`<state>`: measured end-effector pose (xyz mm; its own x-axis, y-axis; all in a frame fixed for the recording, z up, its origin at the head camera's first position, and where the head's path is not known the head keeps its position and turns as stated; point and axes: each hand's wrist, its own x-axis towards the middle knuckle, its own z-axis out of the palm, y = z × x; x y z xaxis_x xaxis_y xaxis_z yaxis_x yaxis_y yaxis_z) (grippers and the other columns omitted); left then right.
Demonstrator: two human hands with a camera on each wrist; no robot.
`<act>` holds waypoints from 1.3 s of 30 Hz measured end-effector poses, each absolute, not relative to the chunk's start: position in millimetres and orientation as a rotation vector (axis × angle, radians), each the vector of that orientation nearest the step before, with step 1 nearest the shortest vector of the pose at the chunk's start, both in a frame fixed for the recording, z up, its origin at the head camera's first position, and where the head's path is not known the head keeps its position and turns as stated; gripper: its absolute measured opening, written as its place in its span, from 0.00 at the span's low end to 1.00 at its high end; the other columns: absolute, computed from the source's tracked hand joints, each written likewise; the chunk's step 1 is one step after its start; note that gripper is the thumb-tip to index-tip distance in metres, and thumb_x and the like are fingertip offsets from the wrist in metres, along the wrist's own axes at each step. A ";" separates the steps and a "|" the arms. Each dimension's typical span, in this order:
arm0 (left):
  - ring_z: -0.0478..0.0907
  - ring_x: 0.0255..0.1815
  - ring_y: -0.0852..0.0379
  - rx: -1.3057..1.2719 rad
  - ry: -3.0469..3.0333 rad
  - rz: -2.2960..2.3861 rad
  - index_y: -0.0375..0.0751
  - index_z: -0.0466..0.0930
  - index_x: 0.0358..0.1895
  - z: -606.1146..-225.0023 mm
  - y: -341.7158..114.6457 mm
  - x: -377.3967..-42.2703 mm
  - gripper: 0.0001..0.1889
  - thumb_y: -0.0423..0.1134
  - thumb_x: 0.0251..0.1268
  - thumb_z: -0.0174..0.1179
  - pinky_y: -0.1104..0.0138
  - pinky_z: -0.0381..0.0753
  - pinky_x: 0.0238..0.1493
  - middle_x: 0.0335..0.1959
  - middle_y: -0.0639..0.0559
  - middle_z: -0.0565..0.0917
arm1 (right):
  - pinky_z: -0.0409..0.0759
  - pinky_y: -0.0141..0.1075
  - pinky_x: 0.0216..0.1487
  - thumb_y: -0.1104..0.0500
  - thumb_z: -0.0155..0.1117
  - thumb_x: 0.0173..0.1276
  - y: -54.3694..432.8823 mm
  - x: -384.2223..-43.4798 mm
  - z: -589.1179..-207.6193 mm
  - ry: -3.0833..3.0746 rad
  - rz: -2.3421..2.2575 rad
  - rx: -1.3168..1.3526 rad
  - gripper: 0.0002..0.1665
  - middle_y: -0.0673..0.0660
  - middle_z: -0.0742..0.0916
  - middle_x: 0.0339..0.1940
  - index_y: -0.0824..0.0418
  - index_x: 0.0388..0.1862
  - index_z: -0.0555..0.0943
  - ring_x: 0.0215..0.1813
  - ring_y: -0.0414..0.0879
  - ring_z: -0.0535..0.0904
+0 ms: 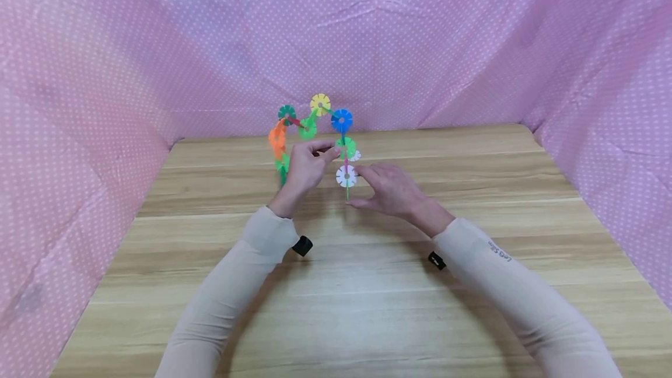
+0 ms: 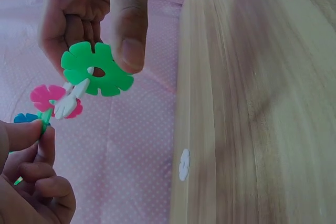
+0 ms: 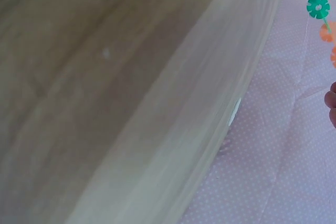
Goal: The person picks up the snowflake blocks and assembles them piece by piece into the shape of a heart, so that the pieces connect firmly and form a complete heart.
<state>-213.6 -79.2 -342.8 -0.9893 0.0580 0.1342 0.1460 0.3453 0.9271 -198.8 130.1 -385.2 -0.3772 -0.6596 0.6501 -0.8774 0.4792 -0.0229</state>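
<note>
A chain of slotted plastic discs arches above the table, with an orange disc (image 1: 277,137), a yellow disc (image 1: 320,104), a blue disc (image 1: 342,120) and a white disc (image 1: 346,176) among them. My left hand (image 1: 307,165) pinches a light green disc (image 1: 346,147) just under the blue one between thumb and index finger. At the chain's lower end, my right hand (image 1: 391,191) holds another green disc (image 2: 97,69) by its edge, thumb against it; in the head view that disc shows edge-on below the white one. The right wrist view shows only some fingertips and the chain's far part.
A loose white disc (image 2: 184,164) lies on the wooden table (image 1: 336,308) near its far edge, behind the chain. Pink dotted cloth (image 1: 367,45) hangs behind and along both sides. A black wrist camera (image 1: 302,245) sits under the left sleeve, another (image 1: 437,260) under the right.
</note>
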 end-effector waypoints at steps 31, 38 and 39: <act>0.71 0.21 0.56 -0.664 -2.458 -1.938 0.35 0.86 0.46 -364.7 -90.8 -200.7 0.08 0.34 0.67 0.67 0.71 0.69 0.21 0.36 0.33 0.84 | 0.85 0.46 0.45 0.58 0.90 0.39 139.8 -202.9 -394.1 -1.995 0.599 1.230 0.50 0.63 0.89 0.42 0.71 0.61 0.76 0.42 0.55 0.87; 0.69 0.21 0.55 -0.602 -2.451 -1.762 0.36 0.86 0.42 -359.2 -84.2 -202.7 0.05 0.31 0.65 0.67 0.70 0.65 0.20 0.31 0.47 0.83 | 0.84 0.46 0.42 0.55 0.87 0.47 137.9 -205.3 -389.8 -2.167 0.618 1.139 0.47 0.64 0.88 0.43 0.70 0.62 0.75 0.40 0.55 0.85; 0.68 0.21 0.56 -0.595 -2.450 -1.755 0.35 0.86 0.42 -358.2 -83.7 -203.0 0.05 0.31 0.65 0.67 0.70 0.65 0.20 0.31 0.47 0.83 | 0.83 0.46 0.41 0.53 0.86 0.48 137.8 -205.8 -389.4 -2.197 0.617 1.124 0.46 0.64 0.88 0.43 0.69 0.63 0.75 0.40 0.55 0.85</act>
